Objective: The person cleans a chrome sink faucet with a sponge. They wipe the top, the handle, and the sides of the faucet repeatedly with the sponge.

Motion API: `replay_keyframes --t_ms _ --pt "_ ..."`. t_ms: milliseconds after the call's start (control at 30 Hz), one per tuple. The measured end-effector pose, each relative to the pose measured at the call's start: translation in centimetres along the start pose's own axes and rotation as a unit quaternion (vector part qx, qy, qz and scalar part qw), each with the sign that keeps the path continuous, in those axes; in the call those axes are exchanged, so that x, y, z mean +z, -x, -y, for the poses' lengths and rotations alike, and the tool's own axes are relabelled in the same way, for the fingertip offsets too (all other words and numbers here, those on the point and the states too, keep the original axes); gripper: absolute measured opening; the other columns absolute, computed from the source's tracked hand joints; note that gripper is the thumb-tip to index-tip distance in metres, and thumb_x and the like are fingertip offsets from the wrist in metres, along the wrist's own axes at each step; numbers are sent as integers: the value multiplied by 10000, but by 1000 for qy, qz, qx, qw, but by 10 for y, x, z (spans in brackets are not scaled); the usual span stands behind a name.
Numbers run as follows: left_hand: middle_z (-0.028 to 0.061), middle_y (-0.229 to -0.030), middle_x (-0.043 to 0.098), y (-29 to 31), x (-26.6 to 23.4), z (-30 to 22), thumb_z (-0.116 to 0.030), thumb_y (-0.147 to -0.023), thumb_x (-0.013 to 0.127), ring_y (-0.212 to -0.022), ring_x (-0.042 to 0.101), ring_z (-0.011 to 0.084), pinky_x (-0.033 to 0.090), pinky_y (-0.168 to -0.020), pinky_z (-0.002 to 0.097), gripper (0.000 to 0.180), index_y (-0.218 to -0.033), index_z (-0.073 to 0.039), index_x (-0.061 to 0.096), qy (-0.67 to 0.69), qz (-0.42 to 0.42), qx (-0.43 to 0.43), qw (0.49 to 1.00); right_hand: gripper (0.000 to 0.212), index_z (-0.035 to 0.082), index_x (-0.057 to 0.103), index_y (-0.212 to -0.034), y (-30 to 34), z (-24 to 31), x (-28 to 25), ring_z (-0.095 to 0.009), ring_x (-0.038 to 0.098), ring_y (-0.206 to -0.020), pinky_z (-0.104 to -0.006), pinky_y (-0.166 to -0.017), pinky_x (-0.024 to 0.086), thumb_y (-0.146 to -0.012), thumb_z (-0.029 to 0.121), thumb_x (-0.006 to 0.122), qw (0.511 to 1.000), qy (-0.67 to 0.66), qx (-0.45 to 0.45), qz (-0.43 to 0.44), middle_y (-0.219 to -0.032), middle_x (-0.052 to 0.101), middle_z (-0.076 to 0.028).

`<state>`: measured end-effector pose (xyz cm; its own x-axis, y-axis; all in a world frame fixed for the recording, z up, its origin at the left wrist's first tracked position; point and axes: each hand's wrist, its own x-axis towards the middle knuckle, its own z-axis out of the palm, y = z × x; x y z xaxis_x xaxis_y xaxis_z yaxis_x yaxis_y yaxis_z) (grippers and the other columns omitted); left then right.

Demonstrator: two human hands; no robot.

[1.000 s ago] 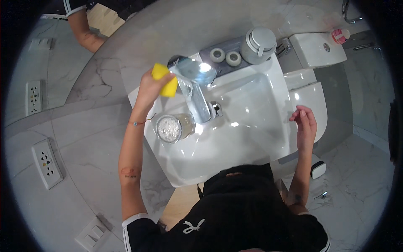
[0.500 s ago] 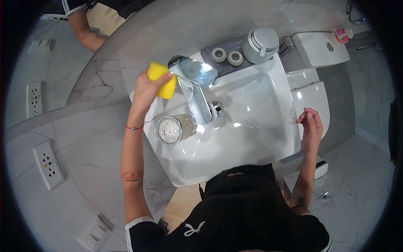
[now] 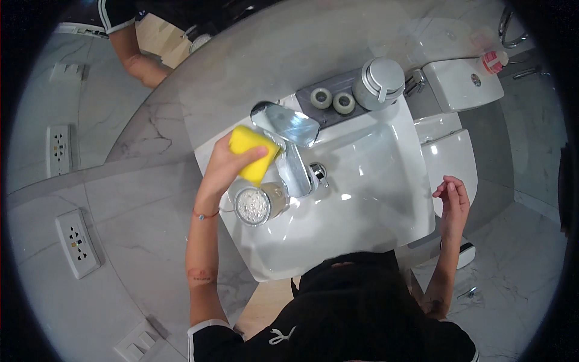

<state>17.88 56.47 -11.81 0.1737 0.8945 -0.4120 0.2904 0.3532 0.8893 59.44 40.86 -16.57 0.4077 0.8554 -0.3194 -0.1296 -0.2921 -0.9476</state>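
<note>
My left hand (image 3: 220,168) is closed around a yellow sponge (image 3: 253,152), thumb on top and fingers wrapped behind it. The sponge is held against or close beside the column of the chrome faucet (image 3: 295,172); whether they touch I cannot tell. Just below the sponge stands a clear glass (image 3: 252,206) of cloudy liquid topped with white foam, on the left side of the white sink (image 3: 362,199). Off the sink's right edge hovers my right hand (image 3: 455,198), its fingers loosely bent and holding nothing.
Behind the basin, a grey tray (image 3: 307,99) carries two small round holders (image 3: 344,102) and a silver pump dispenser (image 3: 380,83). A white toilet (image 3: 455,163) stands at the right, with a pink-labelled bottle (image 3: 494,61) on its tank. A mirror spans the upper left.
My left hand has brought the sponge from the faucet's far left side nearer to me and rightward, to the column above the glass. The right hand stays beside the sink.
</note>
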Motion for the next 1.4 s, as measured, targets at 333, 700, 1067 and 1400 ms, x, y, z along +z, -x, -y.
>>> replay_keyframes --t_ms 333,700,1067,1400 --pt "81 -876 626 -16 6 20 -216 -792 736 -764 605 130 499 -682 262 338 -981 1 557 126 -72 17 989 218 15 576 -1044 -5 0 22 -115 534 -749 -261 -735 446 -945 191 497 999 1 9 46 -826 564 -33" --pt "97 -862 629 -8 25 18 -173 -820 664 -737 611 149 495 -656 272 275 -977 28 563 128 -148 -15 981 223 -4 578 -1039 -10 13 41 -119 537 -752 -274 -746 454 -937 180 505 997 0 -20 75 -817 572 -44" --pt "93 -842 632 -2 26 16 -193 -803 676 -708 619 155 501 -624 274 304 -969 40 573 129 -132 -22 983 236 -17 566 -1047 -9 13 45 -141 540 -753 -291 -751 448 -941 182 499 996 -1 -15 88 -821 565 -58" --pt "108 -835 640 -10 15 11 -172 -785 692 -730 642 173 521 -634 287 300 -961 47 585 99 -103 -32 989 234 -13 573 -1033 -10 16 56 -144 540 -755 -298 -749 446 -940 189 500 995 9 -7 103 -821 570 -61"
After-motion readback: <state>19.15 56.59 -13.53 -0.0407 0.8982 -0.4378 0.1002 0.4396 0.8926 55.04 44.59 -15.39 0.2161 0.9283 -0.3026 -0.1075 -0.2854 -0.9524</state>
